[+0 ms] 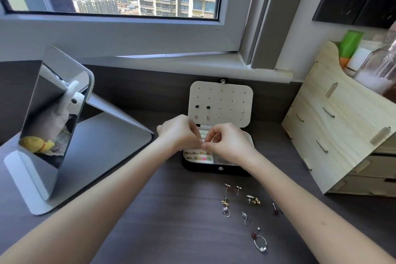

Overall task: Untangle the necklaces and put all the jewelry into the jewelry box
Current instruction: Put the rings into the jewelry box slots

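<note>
An open black jewelry box (216, 167) sits on the dark desk, its cream lid (220, 103) standing upright with a few studs pinned in it. Small colourful pieces lie in the box's front left compartments. My left hand (177, 133) and my right hand (229, 141) meet above the box, fingertips pinched together on something too small to make out. On the desk in front of the box lie several loose earrings (237, 199) and a ring with a dark red bead (259, 242).
A tilted white-framed mirror (49, 122) stands at the left. A pale wooden drawer organiser (338, 130) with bottles on top fills the right side. The window sill runs along the back of the desk.
</note>
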Motion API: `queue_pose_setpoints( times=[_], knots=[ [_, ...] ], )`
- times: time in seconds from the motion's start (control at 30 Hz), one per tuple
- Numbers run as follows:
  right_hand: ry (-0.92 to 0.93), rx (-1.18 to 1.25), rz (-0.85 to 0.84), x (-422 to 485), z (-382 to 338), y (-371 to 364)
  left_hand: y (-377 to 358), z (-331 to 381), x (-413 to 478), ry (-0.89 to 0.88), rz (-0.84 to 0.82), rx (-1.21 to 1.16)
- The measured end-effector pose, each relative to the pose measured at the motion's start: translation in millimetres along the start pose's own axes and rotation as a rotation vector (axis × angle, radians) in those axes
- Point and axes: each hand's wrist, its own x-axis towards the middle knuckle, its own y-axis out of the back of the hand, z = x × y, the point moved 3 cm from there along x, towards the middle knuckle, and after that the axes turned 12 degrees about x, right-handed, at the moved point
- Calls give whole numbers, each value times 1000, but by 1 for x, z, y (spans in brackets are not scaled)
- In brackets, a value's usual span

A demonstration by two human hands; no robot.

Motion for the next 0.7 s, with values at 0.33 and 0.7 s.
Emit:
queue_pose_setpoints(
  times=[0.33,0.7],
  knots=[
    [-18,34,-27,8,0,-8,-18,-31,0,34,87,-325],
    [147,-227,-11,-19,-12,-12,-21,-32,3,75,65,-407]
  ],
)
